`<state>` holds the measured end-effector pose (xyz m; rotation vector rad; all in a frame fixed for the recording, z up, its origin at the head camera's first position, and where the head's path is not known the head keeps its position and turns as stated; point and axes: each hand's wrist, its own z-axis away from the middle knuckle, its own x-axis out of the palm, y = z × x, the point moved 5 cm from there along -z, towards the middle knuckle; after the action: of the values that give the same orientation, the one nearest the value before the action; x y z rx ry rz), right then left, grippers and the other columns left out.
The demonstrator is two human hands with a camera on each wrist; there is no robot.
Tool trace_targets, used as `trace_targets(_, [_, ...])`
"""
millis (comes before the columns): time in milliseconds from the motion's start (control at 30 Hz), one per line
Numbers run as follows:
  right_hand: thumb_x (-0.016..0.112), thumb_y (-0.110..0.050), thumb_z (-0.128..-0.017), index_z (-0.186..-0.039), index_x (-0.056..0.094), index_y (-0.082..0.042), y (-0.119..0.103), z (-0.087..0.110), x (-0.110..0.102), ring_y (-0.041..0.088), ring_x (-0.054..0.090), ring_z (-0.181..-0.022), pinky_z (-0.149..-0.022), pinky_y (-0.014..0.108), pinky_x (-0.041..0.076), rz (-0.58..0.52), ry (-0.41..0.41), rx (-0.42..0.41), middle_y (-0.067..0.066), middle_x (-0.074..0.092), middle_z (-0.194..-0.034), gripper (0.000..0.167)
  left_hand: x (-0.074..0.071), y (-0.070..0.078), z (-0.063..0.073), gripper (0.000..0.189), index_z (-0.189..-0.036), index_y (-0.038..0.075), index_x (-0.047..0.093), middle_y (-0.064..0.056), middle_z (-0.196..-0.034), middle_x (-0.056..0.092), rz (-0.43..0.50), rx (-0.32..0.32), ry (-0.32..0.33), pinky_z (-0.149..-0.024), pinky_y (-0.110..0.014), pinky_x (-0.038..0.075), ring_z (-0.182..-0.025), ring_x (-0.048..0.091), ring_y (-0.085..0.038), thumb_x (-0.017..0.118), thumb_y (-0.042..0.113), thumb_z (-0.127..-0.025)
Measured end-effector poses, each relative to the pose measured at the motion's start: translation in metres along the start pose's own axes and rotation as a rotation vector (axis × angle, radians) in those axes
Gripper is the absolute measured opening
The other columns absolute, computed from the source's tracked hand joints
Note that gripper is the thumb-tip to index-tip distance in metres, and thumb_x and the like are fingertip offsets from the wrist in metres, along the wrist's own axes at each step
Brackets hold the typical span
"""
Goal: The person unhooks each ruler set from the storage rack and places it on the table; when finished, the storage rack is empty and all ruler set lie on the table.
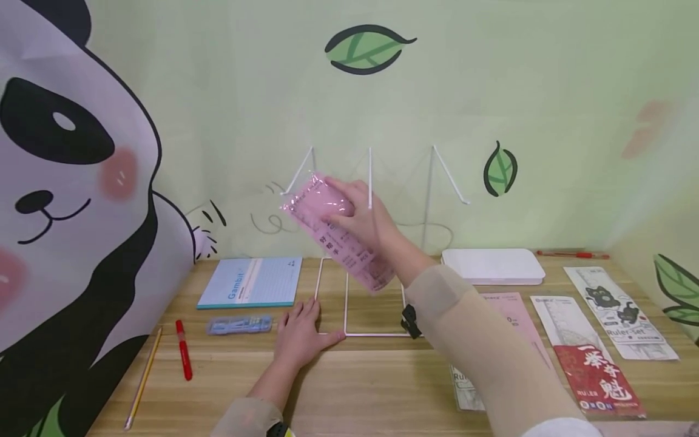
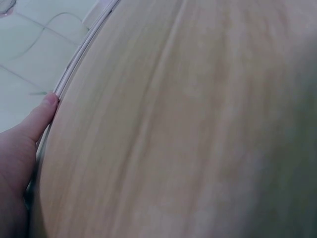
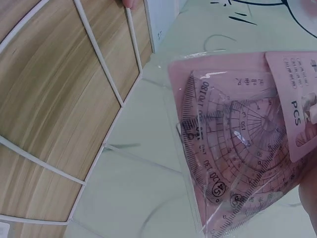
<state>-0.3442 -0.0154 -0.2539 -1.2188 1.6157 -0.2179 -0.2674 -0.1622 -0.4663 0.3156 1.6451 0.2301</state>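
My right hand (image 1: 363, 212) pinches a pink ruler set packet (image 1: 349, 249) in clear plastic, tilted and raised off the table beside the left hook of a white wire rack (image 1: 346, 303). In the right wrist view, a clear protractor (image 3: 237, 134) and other ruler pieces show inside the packet. My left hand (image 1: 300, 334) lies spread on the table at the rack's base, its thumb pointing right along the front wire. In the left wrist view the thumb (image 2: 42, 116) touches a white wire. Two more arms of the rack slant upward in front of the wall.
A blue notebook (image 1: 250, 283), a blue pen pack (image 1: 239, 325), a red pen (image 1: 184, 350) and a pencil (image 1: 143, 379) lie left. At right are a white case (image 1: 493, 267), another pink packet (image 1: 510, 309), several ruler packets (image 1: 622, 312) and a thin red pen (image 1: 573, 255).
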Motion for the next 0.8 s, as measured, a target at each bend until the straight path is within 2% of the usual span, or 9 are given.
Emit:
trace_targets(167, [0.067,-0.038,-0.085,-0.145,0.035,-0.031,-0.005,0.006,0.002,0.018,0.053,-0.08,-0.061,0.028,0.051,-0.006,-0.015,-0.014,0.007,0.044,-0.112,0.069,0.0,0.0,-0.001,0.101,-0.142,0.005,0.041,-0.01,-0.148,0.035,0.001,-0.004,0.002,-0.108,-0.055,0.014,-0.137,0.024,-0.034,0.059,0.073,-0.071])
trace_targets(400, [0.066,-0.043,-0.084,-0.146,0.034,-0.033,-0.012,0.014,0.002,0.017,0.051,-0.078,-0.059,0.027,0.05,0.043,-0.048,-0.027,0.005,0.043,-0.109,0.07,0.001,0.0,0.0,0.101,-0.142,0.005,0.041,-0.01,-0.148,0.035,0.003,-0.005,-0.004,-0.108,-0.055,0.014,-0.137,0.025,-0.034,0.06,0.074,-0.07])
trace_targets(800, [0.067,-0.032,-0.086,-0.146,0.036,-0.025,-0.029,0.03,-0.001,0.018,0.053,-0.075,-0.058,0.026,0.051,0.004,-0.057,-0.076,0.005,0.045,-0.106,0.068,0.002,0.001,-0.001,0.101,-0.141,0.004,0.041,-0.011,-0.148,0.035,0.012,-0.002,-0.001,-0.108,-0.055,0.014,-0.137,0.024,-0.034,0.061,0.072,-0.07])
